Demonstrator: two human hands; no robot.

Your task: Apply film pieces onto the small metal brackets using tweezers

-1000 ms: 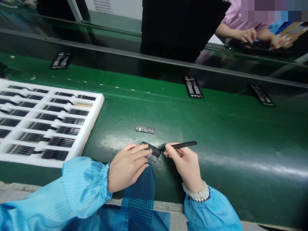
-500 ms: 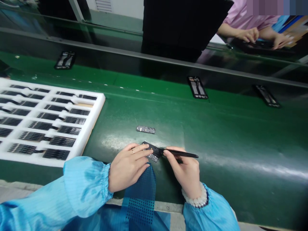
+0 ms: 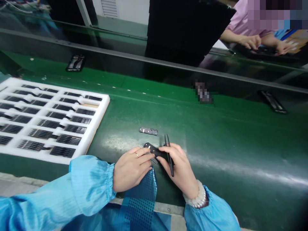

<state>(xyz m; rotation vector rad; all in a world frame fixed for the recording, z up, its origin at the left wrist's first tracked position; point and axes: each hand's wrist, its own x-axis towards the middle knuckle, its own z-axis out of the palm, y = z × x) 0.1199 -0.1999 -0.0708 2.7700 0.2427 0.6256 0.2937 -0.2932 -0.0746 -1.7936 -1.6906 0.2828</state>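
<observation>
A dark, flat phone part (image 3: 154,148) with small gold and white marks is between my hands, just above the green bench. My left hand (image 3: 133,168) presses its fingers together on the near left side of it. Black tweezers (image 3: 170,157) lie against my right hand (image 3: 179,170), tips pointing away from me. The thumb and forefinger of that hand also touch the right end of the part. Beneath my left fingertips a grey, board-like edge (image 3: 154,161) peeks out; its rest is hidden. Farther off lies a similar slim dark part (image 3: 148,131), touched by neither hand.
A white foam tray (image 3: 96,131) of black flex-cable strips stands at the left. Open phone housings (image 3: 75,63) lie along the green strip (image 3: 134,85) at the back. A blue dotted sheet (image 3: 141,199) hangs at the near edge. Across the barrier, another person's hands (image 3: 251,41) work.
The tweezers have swung from pointing left at the part to pointing away. My right thumb and forefinger now touch the part. The whole view has shifted slightly.
</observation>
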